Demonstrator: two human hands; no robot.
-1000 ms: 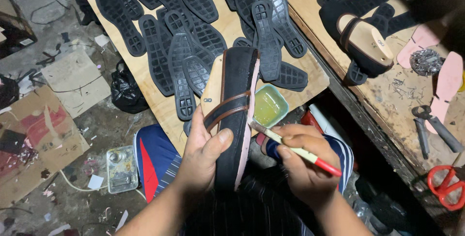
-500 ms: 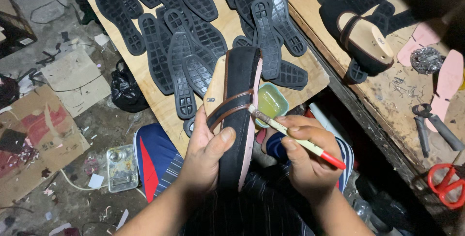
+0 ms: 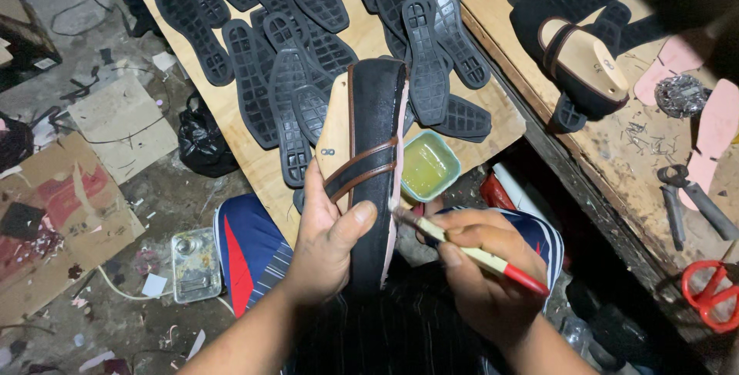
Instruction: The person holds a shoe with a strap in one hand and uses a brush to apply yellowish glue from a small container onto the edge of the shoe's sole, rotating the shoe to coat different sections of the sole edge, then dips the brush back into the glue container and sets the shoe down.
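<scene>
Gripping: the left hand (image 3: 327, 248) is wrapped around a sandal (image 3: 368, 167) stood on edge, thumb pressed on its black side, fingers behind the tan footbed.
Sandal: black sole and pink edge facing the right hand; brown straps cross it just above the left thumb.
Right hand (image 3: 481, 275): closed in a pinch on a thin brush (image 3: 469, 249) with a pale shaft and red end — the tip touches the sandal's pink edge, just right of the left thumb.
Glue tub (image 3: 429, 163): small teal dish of yellowish liquid, just above the right hand, beside the sandal.
Board (image 3: 231, 125): wooden, ahead of both hands, covered with black treaded soles (image 3: 281, 98).
Further right: a finished sandal (image 3: 577, 63) on the bench, pliers (image 3: 681, 194) and red-handled scissors (image 3: 712, 294) — well apart from the right hand.
Left of the left hand: cardboard scraps (image 3: 123, 117) on the floor.
</scene>
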